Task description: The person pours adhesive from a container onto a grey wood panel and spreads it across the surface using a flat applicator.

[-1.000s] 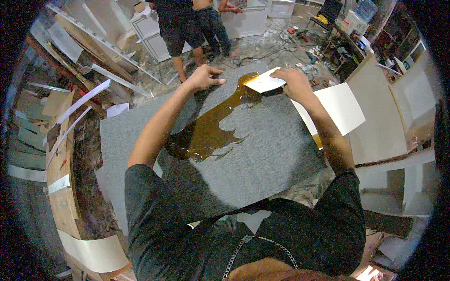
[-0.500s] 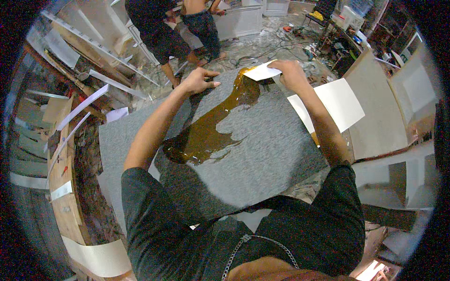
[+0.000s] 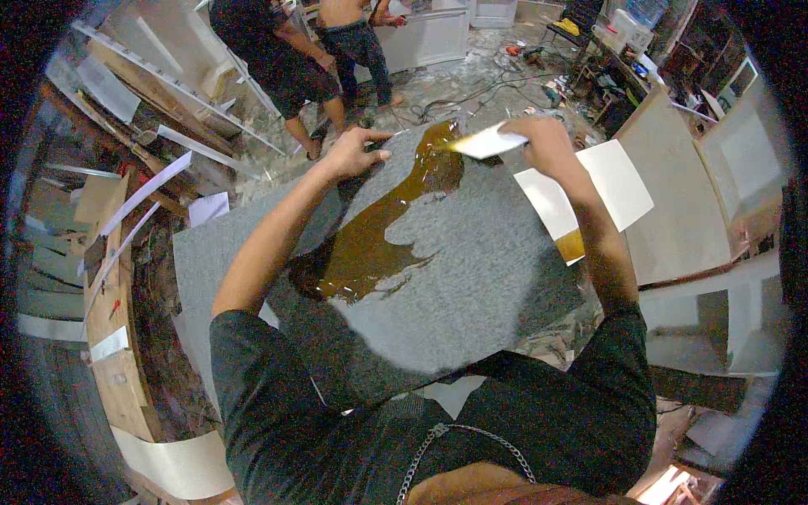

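Far left: stacked wooden boards and white strips along the floor edge, cluttered. Grey carpet-like sheet lies flat, filling the middle of view, a second grey sheet under it sticking out on the left. Left hand rests palm down on the far edge of the grey sheet, fingers spread flat, grasping nothing, just pressing the sheet. Just right of it a wide streak of amber-brown glue runs from the far edge down toward the person, pooling thick near the lower left of the sheet, glossy. At the top end of the streak a white flat card touches the glue, tilted, its left edge in the wet patch. Right hand is clenched around the card's right end, fingers wrapped over it, forearm coming up across the sheet's right side. Beside that forearm, right of the sheet, a white board with a dab of the same amber glue at its near corner. Further right pale panels leaning. Top of view, beyond the sheet: two other people standing on a littered floor, legs and torsos only
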`<action>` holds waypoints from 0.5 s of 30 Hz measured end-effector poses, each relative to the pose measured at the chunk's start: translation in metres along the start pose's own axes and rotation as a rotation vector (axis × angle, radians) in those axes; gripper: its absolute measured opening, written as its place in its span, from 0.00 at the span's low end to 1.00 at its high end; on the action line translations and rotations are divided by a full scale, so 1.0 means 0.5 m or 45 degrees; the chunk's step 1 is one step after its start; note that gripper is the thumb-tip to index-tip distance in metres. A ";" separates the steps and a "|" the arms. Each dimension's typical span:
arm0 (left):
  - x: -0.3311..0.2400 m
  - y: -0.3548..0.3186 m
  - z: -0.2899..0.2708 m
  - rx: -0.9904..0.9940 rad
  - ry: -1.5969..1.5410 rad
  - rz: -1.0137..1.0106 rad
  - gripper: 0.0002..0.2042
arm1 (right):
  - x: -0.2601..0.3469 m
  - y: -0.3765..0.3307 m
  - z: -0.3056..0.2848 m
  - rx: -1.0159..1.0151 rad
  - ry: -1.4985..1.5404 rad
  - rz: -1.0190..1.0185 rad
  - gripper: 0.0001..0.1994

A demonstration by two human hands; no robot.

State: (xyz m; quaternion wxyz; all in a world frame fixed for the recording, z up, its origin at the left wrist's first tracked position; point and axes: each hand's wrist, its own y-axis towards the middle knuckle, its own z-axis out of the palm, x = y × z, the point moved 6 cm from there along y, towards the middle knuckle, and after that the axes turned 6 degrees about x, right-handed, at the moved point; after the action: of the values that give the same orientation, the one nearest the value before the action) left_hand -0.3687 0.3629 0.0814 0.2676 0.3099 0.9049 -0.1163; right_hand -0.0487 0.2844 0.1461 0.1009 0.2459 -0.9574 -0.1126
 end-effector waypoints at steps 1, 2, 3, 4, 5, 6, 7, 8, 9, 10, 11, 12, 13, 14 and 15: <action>-0.004 0.001 -0.002 0.000 -0.002 0.001 0.26 | 0.007 0.009 -0.019 -0.095 0.006 0.021 0.24; -0.009 0.001 -0.003 0.021 0.022 0.013 0.26 | 0.014 0.019 -0.034 -0.189 0.012 0.042 0.24; -0.016 0.005 -0.003 0.037 0.048 0.029 0.26 | 0.011 0.031 -0.025 -0.293 0.052 -0.047 0.23; -0.011 0.003 -0.005 0.030 0.045 0.021 0.26 | 0.028 0.045 -0.016 -0.290 0.054 -0.057 0.23; -0.005 0.002 -0.005 0.049 0.058 -0.003 0.25 | 0.051 0.059 -0.005 -0.270 -0.011 -0.126 0.23; -0.005 0.004 -0.005 0.069 0.070 -0.019 0.25 | 0.064 0.067 0.007 -0.251 -0.080 -0.189 0.22; -0.008 0.007 -0.005 0.065 0.068 -0.018 0.25 | 0.066 0.073 0.024 -0.278 -0.102 -0.278 0.23; -0.015 0.012 -0.007 0.024 0.059 0.008 0.24 | 0.060 0.069 0.033 -0.277 -0.106 -0.280 0.23; -0.007 0.006 -0.009 -0.019 0.050 0.020 0.23 | 0.076 0.069 0.046 -0.228 -0.131 -0.274 0.22; 0.007 0.001 -0.005 -0.023 0.048 0.008 0.23 | 0.088 0.071 0.056 -0.179 -0.157 -0.269 0.22; 0.013 -0.002 -0.002 -0.057 0.051 0.043 0.23 | 0.086 0.071 0.062 -0.176 -0.150 -0.280 0.22; 0.000 0.000 -0.005 -0.086 0.054 0.092 0.23 | 0.064 0.063 0.062 -0.175 -0.099 -0.227 0.21; -0.006 0.002 -0.007 -0.086 0.052 0.094 0.23 | 0.042 0.056 0.063 -0.172 -0.047 -0.175 0.21; -0.010 0.007 -0.008 -0.054 0.049 0.060 0.23 | 0.022 0.052 0.069 -0.170 0.004 -0.122 0.20; -0.009 0.006 -0.007 -0.020 0.049 0.021 0.23 | 0.031 0.053 0.047 -0.153 -0.062 -0.071 0.21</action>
State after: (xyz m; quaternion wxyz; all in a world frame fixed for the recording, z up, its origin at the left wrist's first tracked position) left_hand -0.3653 0.3642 0.0869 0.2537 0.3174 0.9081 -0.1009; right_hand -0.0797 0.3035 0.1329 0.0888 0.2634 -0.9439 -0.1785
